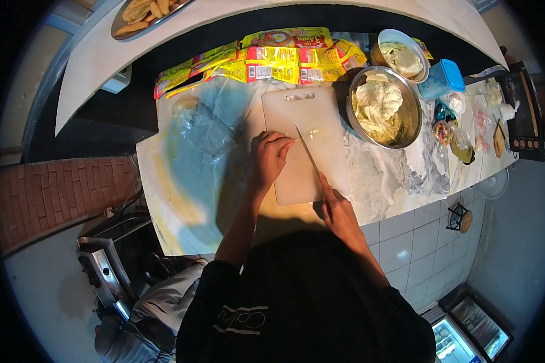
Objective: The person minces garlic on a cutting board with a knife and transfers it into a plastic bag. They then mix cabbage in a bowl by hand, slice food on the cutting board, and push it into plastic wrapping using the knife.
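Note:
A white cutting board (303, 175) lies on the marbled counter in front of me. My right hand (336, 207) is closed around the handle of a knife (309, 153), its blade slanting away over the board with the tip to the far left. Just left of the blade, my left hand (272, 156) rests on the board with curled fingers pressed together. Whatever those fingers hold is too small to name. Small pale chopped bits (312, 134) lie right of the knife tip.
Yellow food packets (272, 63) line the counter's back. To the right stand a metal bowl (416, 118) with cabbage leaves (376, 104), a second bowl (427, 66) and a blue container (443, 78). Clear plastic (204, 130) lies left. A person (163, 296) is at lower left.

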`<action>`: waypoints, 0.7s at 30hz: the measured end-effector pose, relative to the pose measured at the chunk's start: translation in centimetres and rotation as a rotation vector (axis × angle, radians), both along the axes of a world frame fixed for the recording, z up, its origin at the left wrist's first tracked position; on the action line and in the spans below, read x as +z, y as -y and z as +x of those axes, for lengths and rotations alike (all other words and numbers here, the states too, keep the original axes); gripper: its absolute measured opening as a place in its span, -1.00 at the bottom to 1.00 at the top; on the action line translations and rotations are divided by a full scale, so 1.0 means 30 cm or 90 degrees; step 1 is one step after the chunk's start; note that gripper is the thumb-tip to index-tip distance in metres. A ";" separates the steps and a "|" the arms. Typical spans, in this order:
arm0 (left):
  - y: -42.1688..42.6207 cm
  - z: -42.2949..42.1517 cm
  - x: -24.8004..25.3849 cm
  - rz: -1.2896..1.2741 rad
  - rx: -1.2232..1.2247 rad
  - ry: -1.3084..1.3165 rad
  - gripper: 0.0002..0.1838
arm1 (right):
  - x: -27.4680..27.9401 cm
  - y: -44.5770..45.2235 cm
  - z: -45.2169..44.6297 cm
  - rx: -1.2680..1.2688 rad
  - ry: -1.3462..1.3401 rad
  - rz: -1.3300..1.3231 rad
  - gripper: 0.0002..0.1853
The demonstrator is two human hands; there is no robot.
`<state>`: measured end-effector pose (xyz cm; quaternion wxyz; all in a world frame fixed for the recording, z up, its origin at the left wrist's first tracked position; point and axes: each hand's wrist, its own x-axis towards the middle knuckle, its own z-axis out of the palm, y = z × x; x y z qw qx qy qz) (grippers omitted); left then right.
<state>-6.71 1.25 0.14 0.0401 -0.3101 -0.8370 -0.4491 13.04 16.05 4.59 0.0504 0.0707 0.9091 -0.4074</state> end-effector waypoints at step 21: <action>0.009 0.002 0.000 -0.004 -0.003 0.000 -0.90 | -0.036 0.056 -0.047 -0.006 -0.037 0.012 -0.09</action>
